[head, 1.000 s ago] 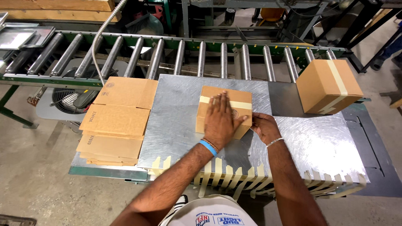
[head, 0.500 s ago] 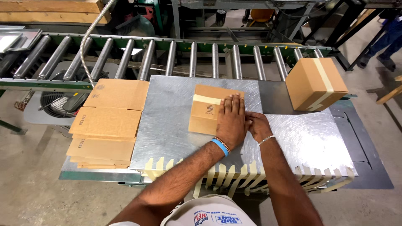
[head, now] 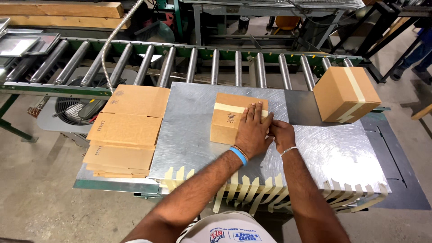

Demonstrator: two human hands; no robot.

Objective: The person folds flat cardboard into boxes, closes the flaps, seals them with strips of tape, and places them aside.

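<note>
left hand flat, fingers spread, pressing small taped box on desk; right hand curled at box's side.

A green-framed roller conveyor runs behind a steel worktable on a bare concrete floor; timber beams lie beyond.

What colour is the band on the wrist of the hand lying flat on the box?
Bright blue wristband, on the left hand; the head view shows it.
</note>
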